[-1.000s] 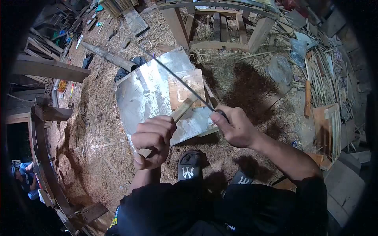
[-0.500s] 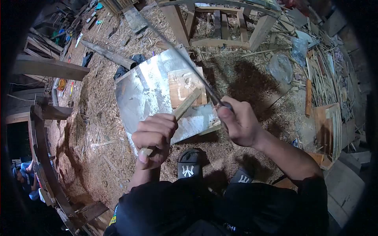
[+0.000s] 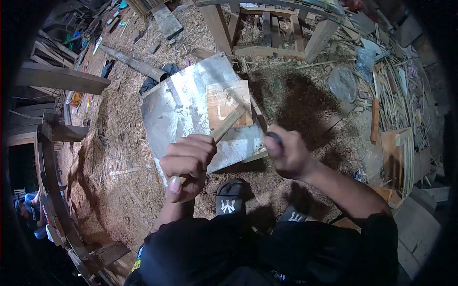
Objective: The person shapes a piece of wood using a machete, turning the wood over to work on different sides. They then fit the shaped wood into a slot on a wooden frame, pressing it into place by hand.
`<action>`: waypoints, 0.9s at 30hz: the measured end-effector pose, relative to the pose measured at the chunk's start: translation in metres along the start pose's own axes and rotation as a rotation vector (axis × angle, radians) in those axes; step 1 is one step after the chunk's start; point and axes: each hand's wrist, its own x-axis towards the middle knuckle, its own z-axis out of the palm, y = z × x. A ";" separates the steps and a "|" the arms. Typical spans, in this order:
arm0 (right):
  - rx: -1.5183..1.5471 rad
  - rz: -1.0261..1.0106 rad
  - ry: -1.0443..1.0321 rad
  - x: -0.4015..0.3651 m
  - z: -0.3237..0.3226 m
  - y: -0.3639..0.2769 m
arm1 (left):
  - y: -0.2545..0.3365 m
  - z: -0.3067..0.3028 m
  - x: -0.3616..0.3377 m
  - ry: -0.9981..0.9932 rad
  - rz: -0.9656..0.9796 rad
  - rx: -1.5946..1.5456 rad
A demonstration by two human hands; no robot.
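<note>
My left hand (image 3: 188, 162) is closed round a short wooden stick (image 3: 230, 122), whose upper end slants out over a square wooden block (image 3: 217, 93). That block lies on a scuffed, silvery-grey board (image 3: 171, 109). To the right, my right hand (image 3: 288, 155) grips the dark handle of a machete (image 3: 258, 114). Its blade is smeared by motion and points up and away, close beside the stick's upper end and the block's right edge.
Wood shavings cover the floor around my sandals (image 3: 230, 202). A wooden frame (image 3: 267, 51) stands ahead, with plastic bags (image 3: 342, 83) and scrap strips (image 3: 398, 100) at right. Timber beams (image 3: 62, 81) jut in at left, where a person (image 3: 33, 214) sits low.
The machete's blade has swung down from a long diagonal above the board to beside the stick's end. My right hand has turned and dropped slightly; my left hand stays nearly still.
</note>
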 end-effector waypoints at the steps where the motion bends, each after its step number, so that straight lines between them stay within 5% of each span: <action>1: -0.039 0.301 -0.188 0.000 0.005 0.012 | -0.001 0.000 -0.001 0.009 0.000 -0.010; 6: -0.120 0.326 -0.202 0.006 -0.006 -0.003 | -0.002 -0.001 -0.001 0.029 0.005 -0.015; 12: 0.159 0.091 0.021 0.007 -0.005 -0.018 | -0.001 -0.001 0.001 0.041 -0.009 -0.019; 14: -0.064 0.363 -0.201 0.006 0.007 0.004 | -0.001 0.000 0.004 0.035 -0.025 -0.011; 19: -0.144 0.338 -0.120 0.012 -0.003 -0.011 | 0.001 0.000 0.003 0.059 -0.035 -0.001; 24: -0.016 0.005 0.038 0.012 -0.006 -0.023 | -0.001 -0.003 0.003 0.084 -0.026 -0.018; 27: -0.042 0.267 -0.086 0.008 0.006 0.000 | 0.001 0.000 0.009 0.081 -0.064 0.008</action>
